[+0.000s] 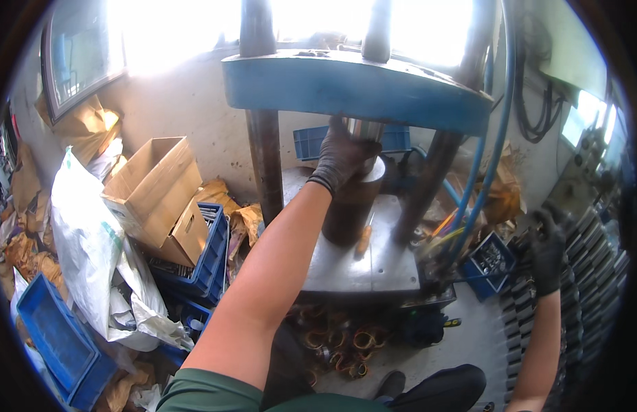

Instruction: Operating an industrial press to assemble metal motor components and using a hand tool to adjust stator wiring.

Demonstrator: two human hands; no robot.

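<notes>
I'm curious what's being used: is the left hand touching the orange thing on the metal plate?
Apart. In the head view, the left hand is up at the shiny metal piece; the dark cylinder shows between hand and orange thing.

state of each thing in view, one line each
Dark-gloved left hand, against shiny silver cylinder, grip unclear
Dark-gloved right hand, blurred, grip unclear
Blue steel press beam, raised above cylinder
Tall brown cardboard box, open-topped
Large white plastic sack, crumpled
Long blue plastic crate, tilted, open-topped
Small blue plastic bin, holding metal parts
</notes>
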